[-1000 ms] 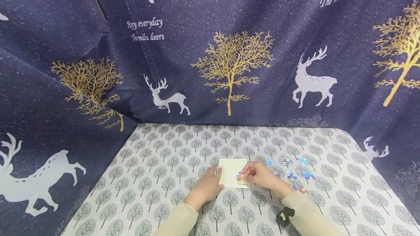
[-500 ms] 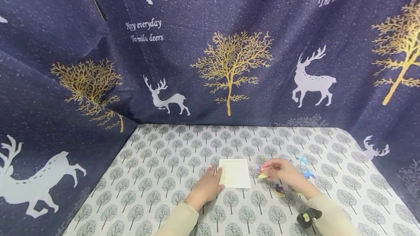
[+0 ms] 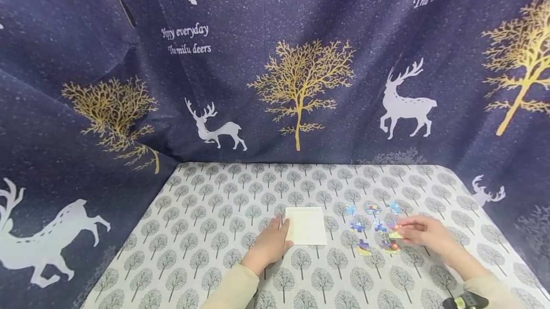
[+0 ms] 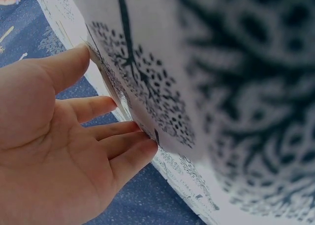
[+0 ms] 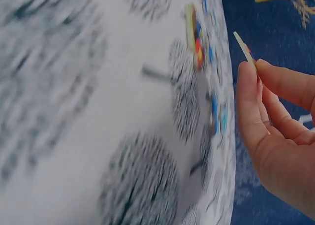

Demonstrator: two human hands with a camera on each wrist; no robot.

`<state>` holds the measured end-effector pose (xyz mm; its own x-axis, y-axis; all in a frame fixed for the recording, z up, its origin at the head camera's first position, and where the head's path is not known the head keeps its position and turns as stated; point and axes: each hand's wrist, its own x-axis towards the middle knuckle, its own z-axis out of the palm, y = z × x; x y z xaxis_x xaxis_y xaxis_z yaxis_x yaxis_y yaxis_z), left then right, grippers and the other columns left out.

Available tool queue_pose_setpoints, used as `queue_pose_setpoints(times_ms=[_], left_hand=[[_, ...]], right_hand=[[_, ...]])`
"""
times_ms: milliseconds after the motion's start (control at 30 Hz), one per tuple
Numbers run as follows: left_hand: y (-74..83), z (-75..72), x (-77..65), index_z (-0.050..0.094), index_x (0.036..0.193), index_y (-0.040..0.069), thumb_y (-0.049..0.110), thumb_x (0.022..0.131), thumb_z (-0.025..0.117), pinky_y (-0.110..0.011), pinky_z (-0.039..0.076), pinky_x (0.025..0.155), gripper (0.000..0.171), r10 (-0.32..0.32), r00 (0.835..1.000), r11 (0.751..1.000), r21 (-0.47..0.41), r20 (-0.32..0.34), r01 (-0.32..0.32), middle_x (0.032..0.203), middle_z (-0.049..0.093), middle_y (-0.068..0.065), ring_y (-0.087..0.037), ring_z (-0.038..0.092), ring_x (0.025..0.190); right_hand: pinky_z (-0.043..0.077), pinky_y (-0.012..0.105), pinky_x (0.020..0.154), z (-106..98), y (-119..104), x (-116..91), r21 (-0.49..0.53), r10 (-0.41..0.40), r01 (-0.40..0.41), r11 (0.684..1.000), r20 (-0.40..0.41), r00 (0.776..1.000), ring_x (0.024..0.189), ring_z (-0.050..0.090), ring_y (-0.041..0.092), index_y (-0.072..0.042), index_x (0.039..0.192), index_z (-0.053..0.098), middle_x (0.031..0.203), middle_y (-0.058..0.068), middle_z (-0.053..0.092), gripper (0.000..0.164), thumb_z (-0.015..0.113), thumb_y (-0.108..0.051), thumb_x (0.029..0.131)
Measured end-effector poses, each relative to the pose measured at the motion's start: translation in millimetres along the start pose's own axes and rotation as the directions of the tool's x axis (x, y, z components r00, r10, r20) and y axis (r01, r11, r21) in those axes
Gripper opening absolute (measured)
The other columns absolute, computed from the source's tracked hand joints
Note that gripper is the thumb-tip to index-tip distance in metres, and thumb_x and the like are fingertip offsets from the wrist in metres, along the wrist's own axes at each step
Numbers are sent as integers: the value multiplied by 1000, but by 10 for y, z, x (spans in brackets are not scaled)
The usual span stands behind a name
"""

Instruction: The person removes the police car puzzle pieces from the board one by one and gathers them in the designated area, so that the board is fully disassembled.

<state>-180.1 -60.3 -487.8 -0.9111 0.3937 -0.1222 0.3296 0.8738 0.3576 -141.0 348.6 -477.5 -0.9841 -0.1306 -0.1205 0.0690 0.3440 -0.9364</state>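
Note:
My left hand [image 3: 269, 242] rests on the table with its fingers fairly straight, at the left edge of a flat cream square puzzle tray [image 3: 306, 226]. In the left wrist view the fingertips [image 4: 147, 145] touch the cloth and the thumb lies at the tray's edge. My right hand [image 3: 425, 233] is over to the right, pinching a thin puzzle piece [image 5: 245, 48] between thumb and fingers, above the cloth. Several colourful puzzle pieces [image 3: 378, 225] lie spread in loose rows just left of that hand.
A white tablecloth [image 3: 223, 271] printed with grey trees covers the table. Behind it hangs a dark blue curtain [image 3: 266, 122] with deer and golden trees. A black wrist strap [image 3: 466, 301] sits on the right forearm.
My right hand has moved right from over the tray, past the loose pieces, still pinching the puzzle piece. The left hand has stayed at the tray's left edge.

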Motion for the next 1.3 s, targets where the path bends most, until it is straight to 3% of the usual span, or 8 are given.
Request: queue_pose_setpoints(times_ms=[300, 700, 967, 1133, 1300], left_hand=[[14, 7, -17, 38, 146, 3, 31, 93, 60, -55, 33, 109, 64, 12, 1000, 1000, 6, 6, -12, 151, 30, -25, -42, 30, 139], [40, -2, -7, 39, 146, 3, 31, 92, 60, -55, 32, 110, 64, 16, 1000, 1000, 11, 7, -16, 152, 29, -24, -40, 29, 139], [33, 33, -42, 38, 146, 3, 31, 93, 60, -54, 32, 110, 64, 22, 1000, 1000, 4, 6, -22, 152, 29, -25, -42, 29, 139], [55, 61, -83, 40, 145, 2, 31, 92, 61, -53, 33, 110, 64, 16, 1000, 1000, 16, -2, -16, 151, 30, -26, -42, 30, 138], [75, 49, -82, 41, 144, 1, 30, 91, 62, -54, 33, 110, 64, 7, 1000, 1000, 12, -6, -7, 151, 30, -26, -42, 30, 138]], right_hand=[[59, 30, 73, -179, 181, -170, 1, 47, -47, 999, 40, 998, 79, 68, 15, 21, 118, 51, 95, 4, 71, 44, 65, -10, 91], [59, 29, 69, -263, 220, -293, -45, 168, -168, 985, 4, 986, 73, 68, 13, 20, 113, 56, 89, 6, 72, 40, 67, -8, 88], [60, 29, 65, -229, 279, -299, -151, 116, -118, 981, -19, 993, 71, 68, 14, 23, 110, 55, 88, 15, 71, 38, 66, -4, 86], [59, 29, 64, -224, 260, -296, -171, 142, -142, 975, -17, 990, 69, 68, 15, 22, 106, 57, 84, 12, 71, 36, 67, -6, 85], [56, 26, 56, -211, 219, -292, -280, 128, -138, 950, -54, 990, 61, 62, 12, 13, 95, 64, 74, 7, 68, 25, 68, -8, 83]])
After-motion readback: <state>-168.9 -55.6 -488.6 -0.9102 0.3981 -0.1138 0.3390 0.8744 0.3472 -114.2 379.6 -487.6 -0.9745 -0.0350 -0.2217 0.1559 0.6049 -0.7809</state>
